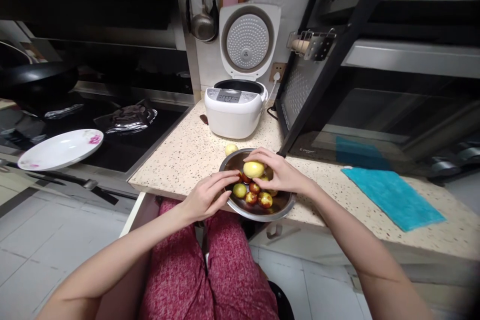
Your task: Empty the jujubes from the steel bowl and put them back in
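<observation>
A steel bowl (pixel 275 215) holds several jujubes, some mottled red-brown like the lower jujube (pixel 265 200), some green like the left one (pixel 239 190). Between the thumb and fingers of my right hand (pixel 275 167) is a pale yellow jujube (pixel 254 169), held over the bowl. My left hand (pixel 208 195) reaches over the bowl's left rim, thumb and fingers apart. Its fingertips are beside a dark red jujube at the left of the pile; whether they touch it is unclear. Another pale yellow jujube (pixel 231 149) lies on the counter just behind the bowl.
Behind the bowl stands a white rice cooker (pixel 234 117), lid raised. A turquoise cloth (pixel 395 197) lies at right before a black oven (pixel 393 110). At left are a gas stove (pixel 150 142), a wok (pixel 37 82) and a white floral plate (pixel 62 149). Utensils (pixel 203 25) hang behind.
</observation>
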`<state>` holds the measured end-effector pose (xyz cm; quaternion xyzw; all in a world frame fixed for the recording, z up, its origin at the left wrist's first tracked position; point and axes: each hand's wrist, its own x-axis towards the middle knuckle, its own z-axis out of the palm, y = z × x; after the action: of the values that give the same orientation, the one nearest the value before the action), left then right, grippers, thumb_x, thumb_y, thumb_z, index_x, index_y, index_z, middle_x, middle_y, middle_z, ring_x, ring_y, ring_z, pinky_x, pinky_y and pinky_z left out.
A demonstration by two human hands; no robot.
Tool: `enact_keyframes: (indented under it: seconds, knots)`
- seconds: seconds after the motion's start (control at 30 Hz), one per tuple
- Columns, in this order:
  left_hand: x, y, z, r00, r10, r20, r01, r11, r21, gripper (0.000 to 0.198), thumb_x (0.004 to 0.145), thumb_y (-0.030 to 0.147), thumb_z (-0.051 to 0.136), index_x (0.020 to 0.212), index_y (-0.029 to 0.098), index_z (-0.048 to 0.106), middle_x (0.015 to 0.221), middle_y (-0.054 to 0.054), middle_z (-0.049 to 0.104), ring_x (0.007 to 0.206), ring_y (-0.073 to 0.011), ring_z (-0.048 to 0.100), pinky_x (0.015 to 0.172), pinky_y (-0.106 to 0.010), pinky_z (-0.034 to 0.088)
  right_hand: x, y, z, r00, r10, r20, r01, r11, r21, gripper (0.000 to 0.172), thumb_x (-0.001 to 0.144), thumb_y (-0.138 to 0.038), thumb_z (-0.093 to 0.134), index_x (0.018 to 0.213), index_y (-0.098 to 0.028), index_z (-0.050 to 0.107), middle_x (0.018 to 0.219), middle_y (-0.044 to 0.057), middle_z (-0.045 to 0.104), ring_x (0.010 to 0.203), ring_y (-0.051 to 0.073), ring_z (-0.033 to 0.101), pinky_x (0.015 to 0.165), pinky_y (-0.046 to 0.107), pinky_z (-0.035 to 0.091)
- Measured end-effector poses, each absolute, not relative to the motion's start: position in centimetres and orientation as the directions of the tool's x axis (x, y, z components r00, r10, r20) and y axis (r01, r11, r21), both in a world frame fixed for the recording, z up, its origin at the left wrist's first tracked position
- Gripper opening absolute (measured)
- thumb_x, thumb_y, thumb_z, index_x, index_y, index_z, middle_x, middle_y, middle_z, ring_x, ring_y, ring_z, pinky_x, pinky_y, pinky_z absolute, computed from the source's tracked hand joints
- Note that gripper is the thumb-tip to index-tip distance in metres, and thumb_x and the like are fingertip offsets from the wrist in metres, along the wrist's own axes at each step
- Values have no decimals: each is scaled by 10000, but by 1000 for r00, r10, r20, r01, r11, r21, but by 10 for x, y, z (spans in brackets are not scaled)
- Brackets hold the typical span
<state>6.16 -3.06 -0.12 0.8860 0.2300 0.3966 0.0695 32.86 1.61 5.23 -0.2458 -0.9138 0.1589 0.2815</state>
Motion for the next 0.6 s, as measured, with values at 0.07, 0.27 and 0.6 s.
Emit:
enact_keyframes:
  seconds: [0.07,0.27,0.6]
  knots:
    - [59,-27,-5,610,331,720,318,-934,161,288,992,209,464,1234,145,606,1266,-155,680,1111,-252,678,904,-436,617,328,15,53,-733,537,418,346,823,-450,446,826,-200,707,1251,-226,573,1224,94,619,1174,254,588,1031,442,500]
    - [52,-20,-14,566,99,818,281,-956,-79,292,984,245,385,886,161,646,955,-119,763,779,-217,677,667,-375,587,327,12,54,-797,486,357,282,823,-493,465,881,-308,724,1323,-232,600,1266,112,619,1207,251,586,1046,445,492]
    - [49,-13,-10,581,293,759,240,-953,184,421,1050,336,311,1292,156,605,1348,-158,645,1301,-280,579,1037,-520,527,332,21,51,-745,540,391,279,785,-553,517,884,-420,737,1364,-279,609,1319,105,648,1252,278,585,1084,504,465]
